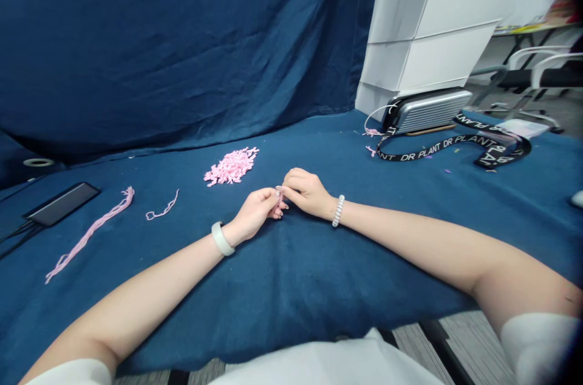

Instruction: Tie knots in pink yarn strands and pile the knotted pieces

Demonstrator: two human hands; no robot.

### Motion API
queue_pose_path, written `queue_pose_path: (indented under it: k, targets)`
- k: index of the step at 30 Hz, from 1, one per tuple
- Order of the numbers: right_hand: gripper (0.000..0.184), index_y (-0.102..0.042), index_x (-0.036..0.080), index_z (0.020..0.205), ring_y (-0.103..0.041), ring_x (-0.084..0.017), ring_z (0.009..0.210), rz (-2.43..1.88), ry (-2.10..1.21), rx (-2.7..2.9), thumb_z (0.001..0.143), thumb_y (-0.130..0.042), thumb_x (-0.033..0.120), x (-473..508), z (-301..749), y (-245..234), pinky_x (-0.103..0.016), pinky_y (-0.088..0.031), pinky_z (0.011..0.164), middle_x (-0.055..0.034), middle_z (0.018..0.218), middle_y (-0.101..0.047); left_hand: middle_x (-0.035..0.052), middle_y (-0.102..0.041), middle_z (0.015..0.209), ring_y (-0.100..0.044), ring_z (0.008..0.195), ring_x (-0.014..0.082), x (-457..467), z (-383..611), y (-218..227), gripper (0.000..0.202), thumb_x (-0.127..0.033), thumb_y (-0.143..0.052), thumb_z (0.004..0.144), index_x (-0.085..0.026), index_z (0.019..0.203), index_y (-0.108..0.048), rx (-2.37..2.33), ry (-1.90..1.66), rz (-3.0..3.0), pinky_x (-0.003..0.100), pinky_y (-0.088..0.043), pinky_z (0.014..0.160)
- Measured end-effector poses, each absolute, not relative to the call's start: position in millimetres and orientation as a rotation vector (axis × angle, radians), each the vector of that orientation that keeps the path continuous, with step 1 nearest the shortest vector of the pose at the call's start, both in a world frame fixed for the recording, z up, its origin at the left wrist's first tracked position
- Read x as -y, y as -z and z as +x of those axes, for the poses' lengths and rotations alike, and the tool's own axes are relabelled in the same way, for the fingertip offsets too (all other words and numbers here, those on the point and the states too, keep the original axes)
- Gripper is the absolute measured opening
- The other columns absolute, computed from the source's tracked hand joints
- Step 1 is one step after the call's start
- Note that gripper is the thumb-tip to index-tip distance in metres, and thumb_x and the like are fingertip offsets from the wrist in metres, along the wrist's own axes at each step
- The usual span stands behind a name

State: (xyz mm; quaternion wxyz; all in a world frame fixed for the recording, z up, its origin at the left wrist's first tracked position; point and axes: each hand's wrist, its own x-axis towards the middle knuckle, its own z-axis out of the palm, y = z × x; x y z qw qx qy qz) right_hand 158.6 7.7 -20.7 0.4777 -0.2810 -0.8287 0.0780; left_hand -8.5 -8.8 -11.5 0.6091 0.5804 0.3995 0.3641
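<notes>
Over the middle of the blue cloth, my left hand (261, 209) and my right hand (308, 190) meet at the fingertips. Both are closed in a pinch on a small bit of pink yarn (280, 198), mostly hidden by the fingers. Just beyond them lies a heap of short pink yarn pieces (231, 166). To the left a long bundle of pink yarn strands (93, 229) stretches diagonally, with a thin loose strand of yarn (164, 207) beside it.
A black power bank-like device (61, 204) with cables rests at the far left. At the back right are a silver ribbed case (430, 110) and a black lettered strap (423, 153), near a white panelled column (419, 27). Small scraps dot the blue cloth (291, 288) there.
</notes>
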Motion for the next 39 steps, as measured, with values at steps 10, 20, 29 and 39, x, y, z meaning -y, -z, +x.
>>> queue_pose_path:
  k: [10, 20, 29, 39]
  targets:
    - [0.028, -0.057, 0.017, 0.067, -0.051, -0.015, 0.071, -0.680, -0.182, 1.989, 0.089, -0.044, 0.028, -6.7, 158.2, 19.1, -0.029, -0.041, 0.070, -0.0048, 0.070, -0.057, 0.0017, -0.059, 0.069, -0.049, 0.053, 0.0056, 7.6, -11.0, 11.0, 0.026, -0.037, -0.065, 0.073, -0.012, 0.075, -0.057, -0.854, -0.819, 1.321, 0.020, -0.041, 0.053]
    - [0.027, -0.057, 0.017, 0.067, -0.052, -0.014, 0.069, -0.720, -0.227, 2.001, 0.088, -0.046, 0.029, -6.6, 158.2, 18.6, -0.027, -0.040, 0.068, -0.0041, 0.069, -0.057, -0.0010, -0.055, 0.062, -0.046, 0.049, 0.0052, 8.0, -10.2, 12.3, 0.027, -0.036, -0.065, 0.073, -0.012, 0.074, -0.054, -0.870, -0.841, 1.363, 0.020, -0.037, 0.050]
    - [0.036, -0.053, 0.014, 0.060, -0.047, -0.009, 0.057, -0.811, -0.415, 2.121, 0.089, -0.044, 0.034, -10.6, 160.4, 19.1, -0.023, -0.035, 0.059, 0.0003, 0.060, -0.051, -0.0004, -0.057, 0.062, -0.048, 0.051, 0.0067, 11.7, -8.4, 14.3, 0.021, -0.033, -0.057, 0.078, -0.013, 0.071, -0.052, -0.946, -0.816, 1.567, 0.021, -0.040, 0.052]
    - [0.039, -0.049, 0.013, 0.054, -0.044, -0.007, 0.051, -0.851, -0.519, 2.114, 0.089, -0.043, 0.029, -9.3, 157.4, 19.7, -0.020, -0.032, 0.055, 0.0016, 0.054, -0.051, 0.0000, -0.057, 0.064, -0.050, 0.052, 0.0071, 11.8, -6.8, 15.9, 0.023, -0.035, -0.055, 0.080, -0.013, 0.071, -0.052, -1.003, -0.830, 1.590, 0.021, -0.041, 0.052]
